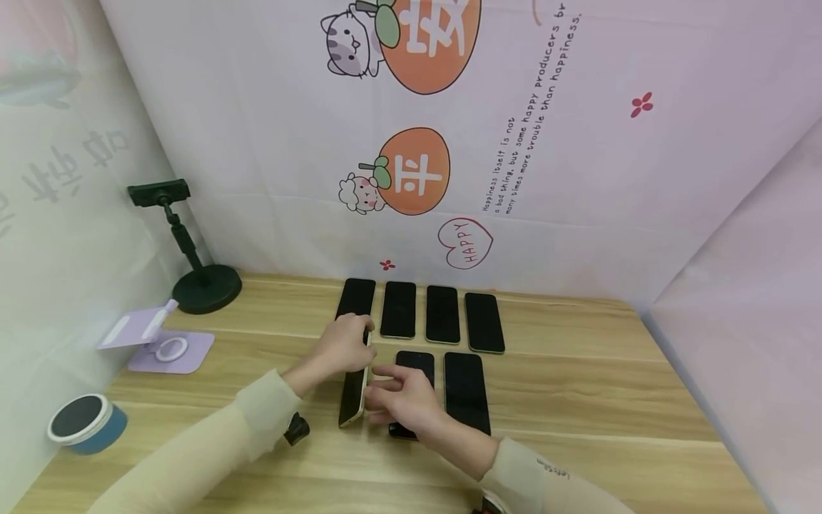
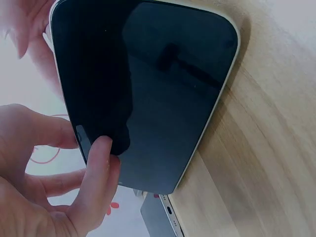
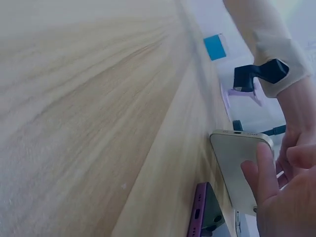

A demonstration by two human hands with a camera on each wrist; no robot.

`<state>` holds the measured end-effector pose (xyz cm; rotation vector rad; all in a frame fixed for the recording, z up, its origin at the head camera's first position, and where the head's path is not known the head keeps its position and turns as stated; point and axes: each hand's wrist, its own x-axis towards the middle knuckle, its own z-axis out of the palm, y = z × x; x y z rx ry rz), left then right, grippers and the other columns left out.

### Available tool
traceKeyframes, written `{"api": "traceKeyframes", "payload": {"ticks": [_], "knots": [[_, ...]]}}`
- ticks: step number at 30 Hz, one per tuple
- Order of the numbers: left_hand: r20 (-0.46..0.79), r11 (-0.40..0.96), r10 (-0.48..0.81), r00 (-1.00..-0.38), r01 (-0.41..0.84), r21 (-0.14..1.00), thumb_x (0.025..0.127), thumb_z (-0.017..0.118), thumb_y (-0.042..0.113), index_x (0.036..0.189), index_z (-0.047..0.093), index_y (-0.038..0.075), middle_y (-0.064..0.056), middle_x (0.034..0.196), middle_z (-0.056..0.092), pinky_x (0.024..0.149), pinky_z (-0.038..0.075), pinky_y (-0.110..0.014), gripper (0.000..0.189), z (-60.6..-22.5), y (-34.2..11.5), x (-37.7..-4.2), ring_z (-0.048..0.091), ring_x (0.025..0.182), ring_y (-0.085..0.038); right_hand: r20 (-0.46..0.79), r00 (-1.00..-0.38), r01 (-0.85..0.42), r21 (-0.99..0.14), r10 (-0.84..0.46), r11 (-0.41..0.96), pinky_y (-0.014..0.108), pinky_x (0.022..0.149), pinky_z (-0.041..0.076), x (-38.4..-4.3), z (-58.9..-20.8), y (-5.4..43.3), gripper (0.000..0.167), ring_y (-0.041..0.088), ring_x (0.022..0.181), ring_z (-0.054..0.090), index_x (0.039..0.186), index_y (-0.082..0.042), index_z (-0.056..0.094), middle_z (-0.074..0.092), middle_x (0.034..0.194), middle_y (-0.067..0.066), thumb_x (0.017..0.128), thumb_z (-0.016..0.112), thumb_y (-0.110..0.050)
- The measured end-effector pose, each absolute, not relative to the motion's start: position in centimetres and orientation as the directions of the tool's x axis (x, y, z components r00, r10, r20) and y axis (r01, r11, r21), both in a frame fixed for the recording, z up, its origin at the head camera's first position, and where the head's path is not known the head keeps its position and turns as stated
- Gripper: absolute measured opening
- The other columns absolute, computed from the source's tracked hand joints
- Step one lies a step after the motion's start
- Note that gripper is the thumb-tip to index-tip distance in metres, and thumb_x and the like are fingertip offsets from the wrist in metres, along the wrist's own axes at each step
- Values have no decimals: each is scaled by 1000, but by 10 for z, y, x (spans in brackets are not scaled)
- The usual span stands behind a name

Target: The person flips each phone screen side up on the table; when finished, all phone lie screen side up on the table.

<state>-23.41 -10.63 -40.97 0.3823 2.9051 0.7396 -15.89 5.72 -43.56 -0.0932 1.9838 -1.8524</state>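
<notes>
Both grips held one phone (image 1: 354, 397) on edge upon the tabletop (image 1: 578, 400): left hand (image 1: 343, 344) pinching its top, right hand (image 1: 406, 400) fingertips bracing its back. I judged mid-turn; lowering flat needed care.

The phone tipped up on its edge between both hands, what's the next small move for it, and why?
Probably lower the phone flat, screen up, into the open spot left of the front-row phones. It stands on its long edge, the left hand gripping its top and the right hand steadying its back.
</notes>
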Motion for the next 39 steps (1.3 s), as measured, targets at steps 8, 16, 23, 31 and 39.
{"api": "traceKeyframes", "payload": {"ticks": [8, 16, 23, 31, 39], "knots": [[-42, 869, 261, -964, 216, 445, 89, 71, 15, 124, 68, -1, -19, 118, 68, 89, 56, -49, 39, -412, -99, -235, 65, 102, -33, -212, -937, 174, -972, -279, 155, 34, 74, 66, -157, -439, 50, 49, 33, 106, 77, 137, 11, 60, 70, 127, 33, 92, 74, -4], [-48, 866, 271, -961, 221, 449, 91, 72, 12, 120, 68, 0, -18, 115, 68, 93, 56, -51, 32, -411, -93, -239, 65, 104, -34, -208, -950, 164, -967, -234, 196, 31, 70, 65, -163, -436, 49, 45, 29, 91, 80, 131, 14, 63, 74, 118, 30, 90, 75, -1], [-53, 857, 273, -960, 218, 467, 92, 72, 11, 119, 69, 3, -16, 112, 69, 90, 57, -51, 28, -417, -93, -238, 67, 99, -33, -240, -946, 187, -953, -219, 238, 31, 68, 65, -165, -439, 52, 42, 27, 85, 80, 127, 15, 64, 79, 106, 24, 88, 74, 4], [-60, 858, 351, -934, 296, 420, 89, 80, 16, 133, 64, 3, -20, 127, 65, 97, 55, -52, 49, -422, -124, -225, 63, 114, -37, -223, -946, 152, -947, -236, 284, 30, 66, 65, -161, -442, 52, 55, 26, 86, 80, 141, 9, 58, 79, 109, 23, 88, 74, 6], [-218, 757, 614, -758, 489, 433, 73, 95, 34, 163, 33, 17, -27, 165, 28, 118, 29, -76, 111, -426, -164, -219, 27, 150, -52, -162, -951, 49, -921, -264, 387, 28, 62, 63, -157, -447, 51, 55, 20, 72, 78, 141, 3, 61, 76, 118, 26, 87, 74, 4]]}}
